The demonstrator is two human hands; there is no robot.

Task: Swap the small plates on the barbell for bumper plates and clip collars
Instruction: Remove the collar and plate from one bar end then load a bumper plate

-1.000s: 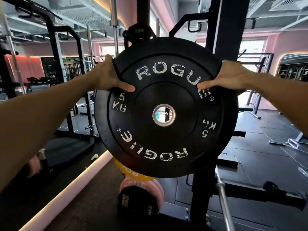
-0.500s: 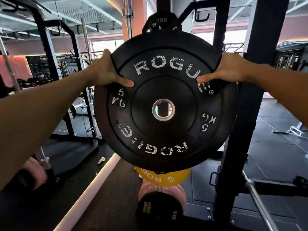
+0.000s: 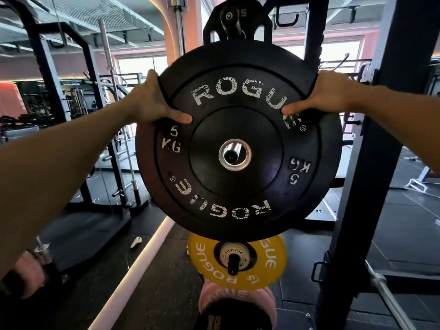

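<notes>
A black 5 kg Rogue bumper plate (image 3: 238,186) fills the middle of the view, upright and facing me. My left hand (image 3: 152,103) grips its upper left rim, thumb on the face. My right hand (image 3: 326,94) grips its upper right rim the same way. Through the plate's centre hole shows the shiny end of a barbell sleeve (image 3: 232,156). Whether the sleeve is inside the hole or just behind it I cannot tell.
A yellow 15 kg plate (image 3: 269,260) hangs on a storage peg below, with a pink plate (image 3: 238,296) and a small black plate (image 3: 226,315) under it. A small black plate (image 3: 235,17) sits above. A black rack upright (image 3: 371,163) stands right. Mirror wall left.
The plate has lined up with the barbell sleeve, whose metal end now fills the centre hole. More of the yellow plate shows below. Both hands keep the same grip.
</notes>
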